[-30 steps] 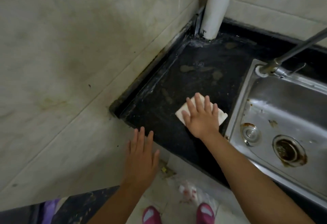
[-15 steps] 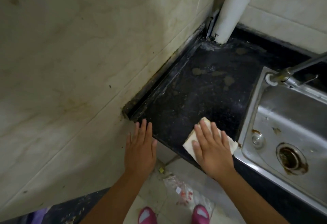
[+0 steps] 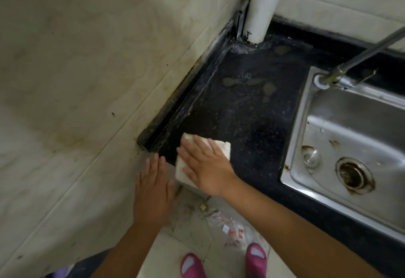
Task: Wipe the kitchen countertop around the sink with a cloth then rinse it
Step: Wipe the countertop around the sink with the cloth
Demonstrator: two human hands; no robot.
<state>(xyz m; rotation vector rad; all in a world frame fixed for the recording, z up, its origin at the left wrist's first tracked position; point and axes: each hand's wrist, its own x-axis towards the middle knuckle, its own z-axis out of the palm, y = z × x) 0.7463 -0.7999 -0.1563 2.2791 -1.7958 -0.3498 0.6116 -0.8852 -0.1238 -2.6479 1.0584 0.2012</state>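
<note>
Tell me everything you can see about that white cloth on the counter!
The white folded cloth looks like soft, slightly fuzzy fabric, folded into a flat, roughly rectangular pad. It lies flat at the front left corner of the black speckled countertop, its near end reaching the counter's front edge. The right hand presses on it with straight, spread fingers, covering its middle. Only its far edge, right corner and near-left part show.

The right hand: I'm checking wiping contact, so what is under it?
Under the right hand lies the white cloth, pressed flat at the black countertop's front left corner. The cloth's middle and the counter beneath are covered.
</note>
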